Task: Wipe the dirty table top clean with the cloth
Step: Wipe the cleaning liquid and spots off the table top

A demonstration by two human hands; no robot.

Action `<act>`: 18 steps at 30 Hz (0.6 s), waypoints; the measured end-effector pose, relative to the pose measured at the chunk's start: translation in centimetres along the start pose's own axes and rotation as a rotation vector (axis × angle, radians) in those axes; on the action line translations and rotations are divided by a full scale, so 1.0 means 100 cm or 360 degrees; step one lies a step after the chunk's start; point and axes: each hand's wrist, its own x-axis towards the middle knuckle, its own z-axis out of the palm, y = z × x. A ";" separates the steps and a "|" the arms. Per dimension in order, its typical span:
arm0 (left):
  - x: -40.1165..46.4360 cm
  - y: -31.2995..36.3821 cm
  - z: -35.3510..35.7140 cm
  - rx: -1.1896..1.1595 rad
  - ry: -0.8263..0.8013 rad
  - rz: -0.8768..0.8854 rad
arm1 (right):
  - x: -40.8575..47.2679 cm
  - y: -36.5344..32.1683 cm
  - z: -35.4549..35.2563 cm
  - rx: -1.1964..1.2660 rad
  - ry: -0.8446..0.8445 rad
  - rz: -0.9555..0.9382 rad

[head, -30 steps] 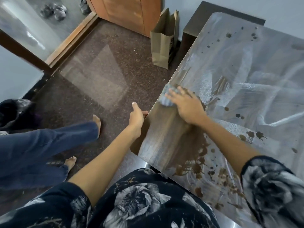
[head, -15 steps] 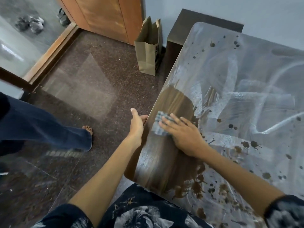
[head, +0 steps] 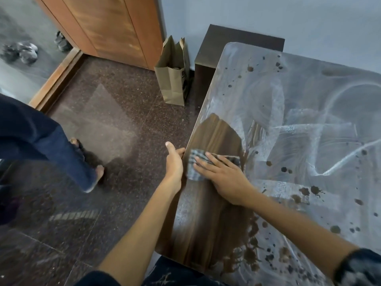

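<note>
Our right hand lies flat, fingers spread, pressing the cloth onto the table near its left edge, centre of the frame. The cloth is checked, grey-blue, mostly covered by the palm. Our left hand grips the table's edge just beside the cloth, thumb up. A dark, clean wood strip runs from the cloth toward the lower centre; the rest of the top shows white smears and brown spots. A paper bag stands on the floor, upper centre. Another person's leg stands at the left.
</note>
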 end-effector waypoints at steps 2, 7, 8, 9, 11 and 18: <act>0.003 0.002 0.001 0.0007 -0.0026 0.0008 | -0.008 0.019 -0.004 -0.0094 0.0005 0.0076; 0.005 0.012 0.009 0.0060 -0.0065 0.0043 | 0.062 0.074 -0.033 0.0102 0.0133 0.0708; 0.005 0.015 0.011 0.0066 -0.0066 0.0047 | 0.077 0.075 -0.035 0.0120 0.0155 0.0777; 0.004 0.017 0.012 0.0063 -0.0066 0.0043 | 0.088 0.073 -0.036 0.0137 0.0176 0.0807; 0.007 0.018 0.014 0.0077 -0.0073 0.0018 | 0.097 0.061 -0.033 0.0143 0.0180 0.0747; 0.011 0.023 0.020 0.0058 -0.0091 0.0064 | 0.022 0.038 -0.020 0.0043 -0.0044 0.0068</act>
